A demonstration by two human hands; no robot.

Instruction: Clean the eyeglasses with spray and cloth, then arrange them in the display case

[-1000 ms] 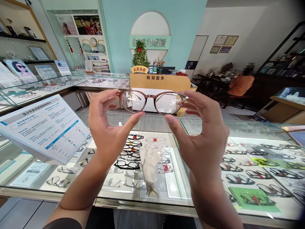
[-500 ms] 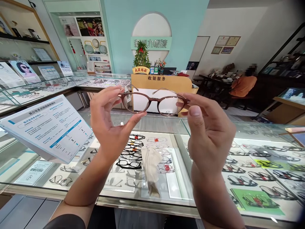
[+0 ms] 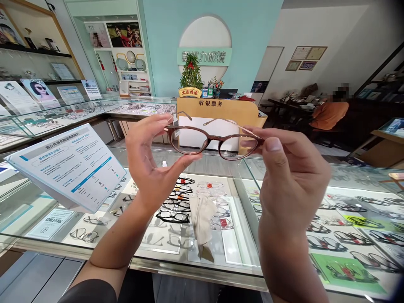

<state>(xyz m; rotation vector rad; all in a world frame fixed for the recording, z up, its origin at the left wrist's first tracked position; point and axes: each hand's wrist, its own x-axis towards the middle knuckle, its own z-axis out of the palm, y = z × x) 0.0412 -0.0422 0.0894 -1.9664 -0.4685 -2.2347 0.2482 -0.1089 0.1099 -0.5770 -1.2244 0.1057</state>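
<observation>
A pair of brown-framed eyeglasses (image 3: 213,138) is held up in front of me above the glass counter, its thin metal temples pointing away. My left hand (image 3: 151,151) pinches the left end of the frame, with the thumb under the left lens. A small white tag (image 3: 176,131) hangs by that end. At the other end, my right hand (image 3: 290,168) grips the hinge area between thumb and fingers. The frame tilts slightly, its right side lower. Below lies a crumpled beige cloth (image 3: 202,221) on the counter top.
The glass display counter (image 3: 202,269) holds rows of eyeglasses. A white printed sign (image 3: 67,164) stands on it at left. Behind are a wooden cash desk (image 3: 221,110) with a plant (image 3: 191,73), and a seated person in orange (image 3: 330,113) at the far right.
The eyeglasses and both hands have shifted slightly right in view, and the frame's right end has dipped lower. The background has also slid a little to the right.
</observation>
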